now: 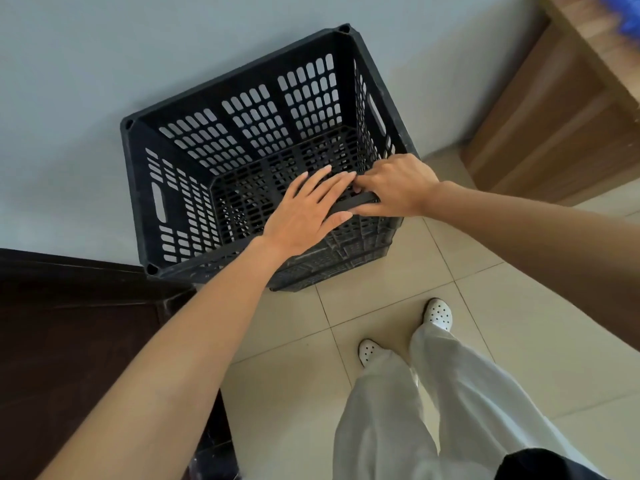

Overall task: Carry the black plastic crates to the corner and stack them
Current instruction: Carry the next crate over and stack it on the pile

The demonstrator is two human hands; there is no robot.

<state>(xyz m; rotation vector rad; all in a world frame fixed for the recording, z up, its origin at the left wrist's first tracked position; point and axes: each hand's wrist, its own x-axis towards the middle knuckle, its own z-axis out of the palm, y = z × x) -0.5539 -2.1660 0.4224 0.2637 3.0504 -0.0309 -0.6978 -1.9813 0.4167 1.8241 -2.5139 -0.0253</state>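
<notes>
A black plastic crate (194, 174) with slotted walls stands against the grey wall, on top of another black crate (332, 268) whose side shows below its front edge. My left hand (304, 216) lies over the top crate's near rim with fingers straight and thumb along the rim's outside. My right hand (398, 187) grips the same rim just to the right, fingers curled over the edge into the crate and thumb on the outside. The crate is empty inside.
A dark wooden piece of furniture (69, 334) stands at the left beside the crates. A light wooden cabinet (561, 126) is at the right by the wall. Beige floor tiles (485, 323) stretch in front, with my feet in white shoes (438, 313) on them.
</notes>
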